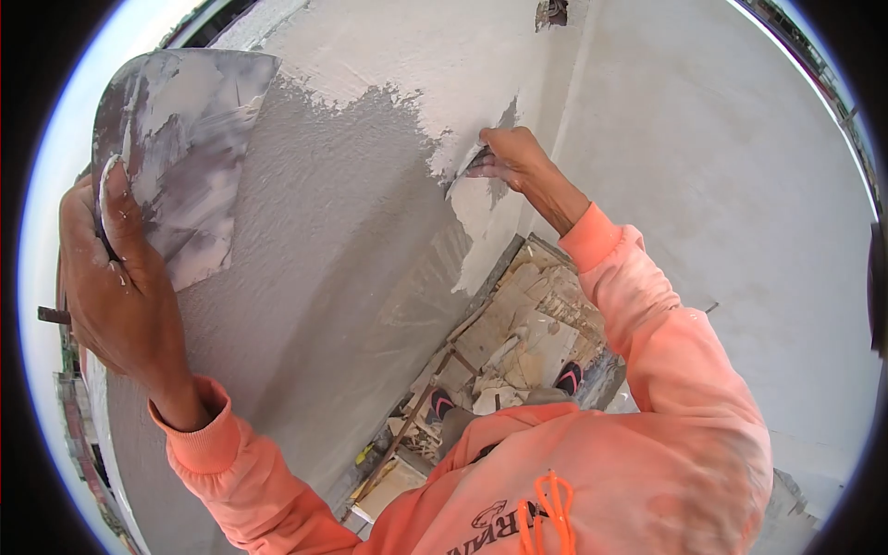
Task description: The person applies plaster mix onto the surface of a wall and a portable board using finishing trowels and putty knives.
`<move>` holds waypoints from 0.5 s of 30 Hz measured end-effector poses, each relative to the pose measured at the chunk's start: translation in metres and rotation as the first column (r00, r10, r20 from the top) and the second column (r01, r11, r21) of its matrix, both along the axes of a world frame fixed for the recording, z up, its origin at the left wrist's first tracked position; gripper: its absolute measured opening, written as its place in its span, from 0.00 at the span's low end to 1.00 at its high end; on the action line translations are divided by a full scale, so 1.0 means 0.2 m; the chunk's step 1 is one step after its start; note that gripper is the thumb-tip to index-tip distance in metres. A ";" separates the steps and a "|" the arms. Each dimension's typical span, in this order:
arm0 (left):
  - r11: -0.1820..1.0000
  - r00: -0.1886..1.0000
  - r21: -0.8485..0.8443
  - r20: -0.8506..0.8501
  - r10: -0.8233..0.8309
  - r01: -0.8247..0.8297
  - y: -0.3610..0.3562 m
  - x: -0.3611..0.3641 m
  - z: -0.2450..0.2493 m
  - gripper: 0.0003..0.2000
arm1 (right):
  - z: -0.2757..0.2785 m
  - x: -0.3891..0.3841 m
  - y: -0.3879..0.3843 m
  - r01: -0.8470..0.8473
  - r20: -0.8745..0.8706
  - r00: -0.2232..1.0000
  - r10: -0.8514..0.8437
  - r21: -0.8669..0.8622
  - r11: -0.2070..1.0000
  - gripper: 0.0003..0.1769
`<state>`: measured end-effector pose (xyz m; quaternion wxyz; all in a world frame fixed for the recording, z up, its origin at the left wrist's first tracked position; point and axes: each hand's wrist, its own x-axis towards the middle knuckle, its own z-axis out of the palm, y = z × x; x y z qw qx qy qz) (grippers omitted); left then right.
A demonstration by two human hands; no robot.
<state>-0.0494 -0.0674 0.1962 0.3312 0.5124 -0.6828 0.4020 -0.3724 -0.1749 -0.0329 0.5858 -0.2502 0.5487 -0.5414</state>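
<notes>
My left hand (125, 277) grips a wide, plaster-smeared board (190, 153) at its lower left edge, the thumb lying over its face. Higher up at the centre, my right hand (513, 162) is closed on a small putty knife (461, 176), its blade against the wall where pale plaster meets grey. The pale plaster (370, 46) covers the upper part of the grey wall (324, 203) and has a ragged edge. A lower patch of the same plaster reaches down below my right hand.
A smooth grey wall (731, 185) stands on the right, meeting the other at a corner. A small hole (552, 13) shows near the top. Below lie broken boards and debris (518, 342) around my feet, with a rusty bar (402, 430) at the left.
</notes>
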 end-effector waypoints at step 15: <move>0.999 0.999 -0.028 -0.035 -0.040 0.039 0.01 -0.01 -0.01 0.15 | -0.09 -0.17 0.48 0.221 0.553 0.833 0.001 -0.335 0.916 0.18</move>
